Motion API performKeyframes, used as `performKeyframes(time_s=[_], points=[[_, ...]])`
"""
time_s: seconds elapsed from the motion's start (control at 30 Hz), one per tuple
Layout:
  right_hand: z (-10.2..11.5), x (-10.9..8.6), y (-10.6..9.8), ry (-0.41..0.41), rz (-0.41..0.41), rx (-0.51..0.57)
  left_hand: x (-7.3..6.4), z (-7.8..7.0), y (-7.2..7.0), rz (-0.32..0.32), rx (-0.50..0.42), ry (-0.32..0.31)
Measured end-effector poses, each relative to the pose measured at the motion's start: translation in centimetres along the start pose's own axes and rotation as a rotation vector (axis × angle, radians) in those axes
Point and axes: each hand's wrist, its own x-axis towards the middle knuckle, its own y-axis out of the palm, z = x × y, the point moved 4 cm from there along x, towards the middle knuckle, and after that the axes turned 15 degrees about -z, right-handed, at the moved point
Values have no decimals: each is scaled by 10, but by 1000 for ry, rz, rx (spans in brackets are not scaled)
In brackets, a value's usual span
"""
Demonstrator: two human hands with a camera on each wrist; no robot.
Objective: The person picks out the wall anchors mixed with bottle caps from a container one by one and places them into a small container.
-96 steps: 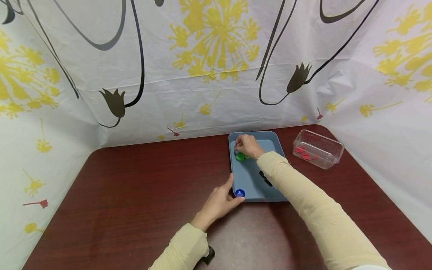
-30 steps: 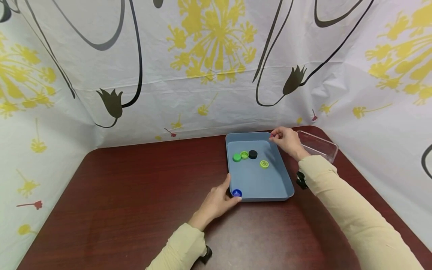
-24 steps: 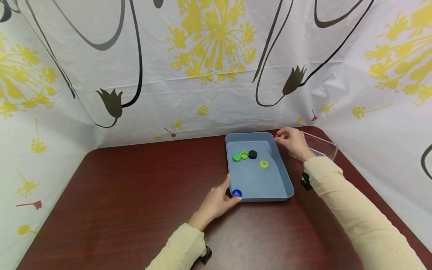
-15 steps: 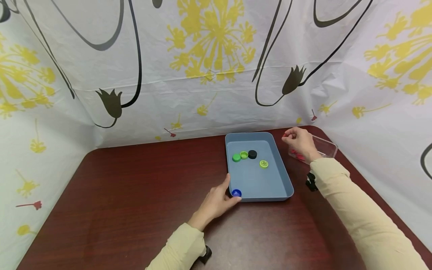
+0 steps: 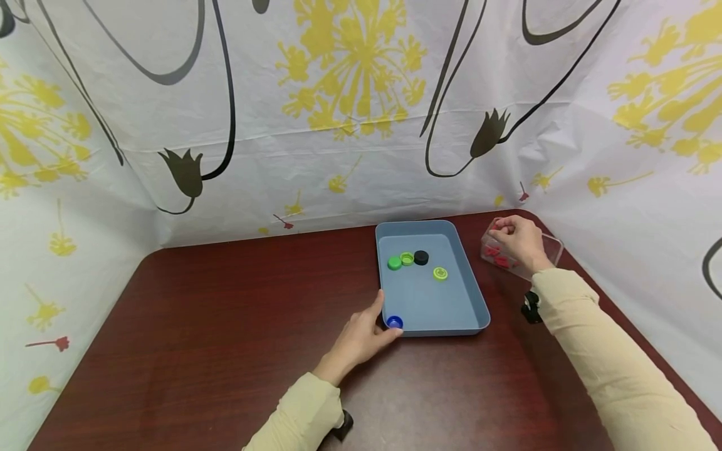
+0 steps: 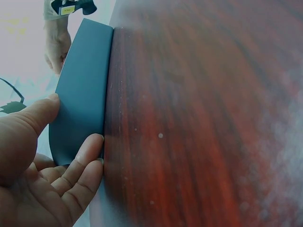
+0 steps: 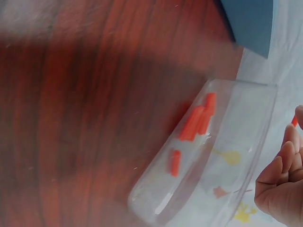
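My left hand [image 5: 361,341] holds the near-left corner of a blue-grey tray [image 5: 431,310], index finger along its left side and thumb at its front. In the left wrist view the tray's wall sits between thumb and fingers. A blue bottle cap [image 5: 395,322] lies in that corner. Farther back in the tray are a green cap [image 5: 394,263], a black cap [image 5: 421,257] and two lime caps. My right hand [image 5: 523,243] pinches a small red piece [image 7: 294,121] above a clear plastic box [image 5: 553,249]. Several red pieces [image 7: 191,123] lie inside the box.
The dark wooden table [image 5: 242,313] stretches left of the tray. A white patterned sheet [image 5: 338,150] hangs behind and at both sides. The box stands right of the tray, near the table's far-right corner, with a gap between them.
From among the caps in the tray, my right hand has moved right to over the clear box, now with a red piece between its fingers. My left hand stays at the tray's corner.
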Motion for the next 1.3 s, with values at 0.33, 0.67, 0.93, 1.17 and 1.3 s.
performKeyframes(time_s=[0.33, 0.67, 0.93, 1.17, 1.3], points=[[-17, -2, -2, 31, -40, -29, -1, 2, -1, 0, -2, -8], [-24, -6, -3, 55, -50, -50, -1, 2, -2, 1, 4, -7], [-31, -8, 0, 79, -58, -75, -2, 3, -3, 4, 5, -10], [-34, -7, 2, 74, -63, -77, -2, 2, -3, 8, 6, -4], [-33, -7, 2, 71, -70, -76, -2, 3, -4, 8, 6, -1]])
